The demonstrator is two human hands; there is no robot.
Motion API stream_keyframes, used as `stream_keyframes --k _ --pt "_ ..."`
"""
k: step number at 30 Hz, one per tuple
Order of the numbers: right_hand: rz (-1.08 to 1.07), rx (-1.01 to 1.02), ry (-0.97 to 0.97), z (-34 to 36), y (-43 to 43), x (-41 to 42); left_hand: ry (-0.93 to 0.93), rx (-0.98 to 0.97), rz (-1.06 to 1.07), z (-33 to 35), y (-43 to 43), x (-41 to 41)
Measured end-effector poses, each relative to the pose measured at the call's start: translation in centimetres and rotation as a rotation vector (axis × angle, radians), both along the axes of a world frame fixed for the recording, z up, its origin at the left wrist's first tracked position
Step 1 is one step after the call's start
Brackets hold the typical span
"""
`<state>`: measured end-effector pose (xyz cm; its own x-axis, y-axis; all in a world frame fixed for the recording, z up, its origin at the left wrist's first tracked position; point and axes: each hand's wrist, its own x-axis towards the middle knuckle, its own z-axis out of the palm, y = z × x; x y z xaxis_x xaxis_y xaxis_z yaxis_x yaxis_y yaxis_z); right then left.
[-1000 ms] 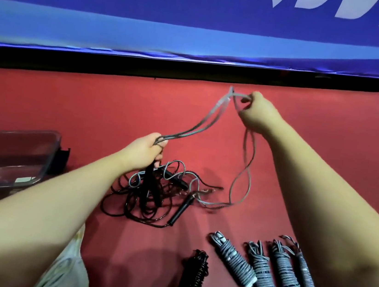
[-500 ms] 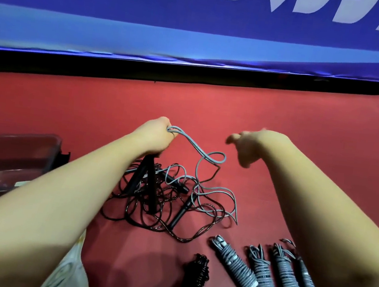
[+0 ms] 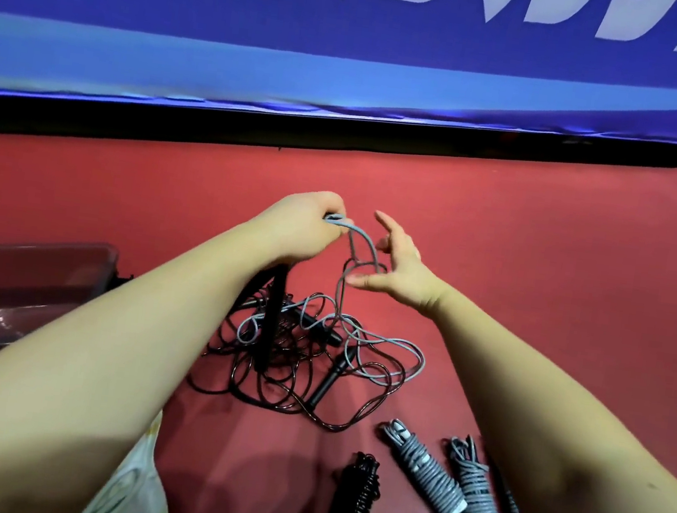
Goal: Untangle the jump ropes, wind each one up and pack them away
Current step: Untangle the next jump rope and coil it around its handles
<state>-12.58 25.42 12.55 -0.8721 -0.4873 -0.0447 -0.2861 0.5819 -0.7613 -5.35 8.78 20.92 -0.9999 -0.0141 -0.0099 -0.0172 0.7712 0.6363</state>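
Well, at the left edge of the frame sits a clear plastic bin [image 3: 23,283]; what it holds I cannot tell; the left hand [image 3: 301,230] grips a grey jump rope [image 3: 366,242] and black handles [image 3: 269,324] that hang nearly upright over the tangle [image 3: 299,380] at centre; the right hand [image 3: 395,272], fingers spread, touches the grey loop; wound grey bundles [image 3: 425,470] and a black bundle [image 3: 356,499] lie slanted at lower right on red floor [image 3: 542,261]; a blue banner [image 3: 356,43] spans the top.

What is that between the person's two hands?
The head view shows a thin grey jump-rope cord arcing from the left hand, which grips it, down towards the open right hand; red floor lies behind.
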Motion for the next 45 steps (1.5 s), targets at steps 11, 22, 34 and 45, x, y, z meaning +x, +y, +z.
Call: stream_keyframes --k 11,22,34,45 --pt "0.175 0.090 -0.688 -5.0 2.1 2.1 -0.032 0.823 -0.228 4.2 4.4 -0.3" --pt "-0.011 0.553 -0.676 -3.0 11.3 0.0 0.046 0.966 0.329 -0.9 1.0 -2.6" --pt "-0.686 0.120 -0.141 -2.6 13.1 -3.3 0.126 1.155 0.581 -3.2 -1.1 -3.7" --pt "-0.153 -0.947 0.302 14.7 0.6 0.1 0.105 1.182 0.448 -3.0 1.0 -3.7"
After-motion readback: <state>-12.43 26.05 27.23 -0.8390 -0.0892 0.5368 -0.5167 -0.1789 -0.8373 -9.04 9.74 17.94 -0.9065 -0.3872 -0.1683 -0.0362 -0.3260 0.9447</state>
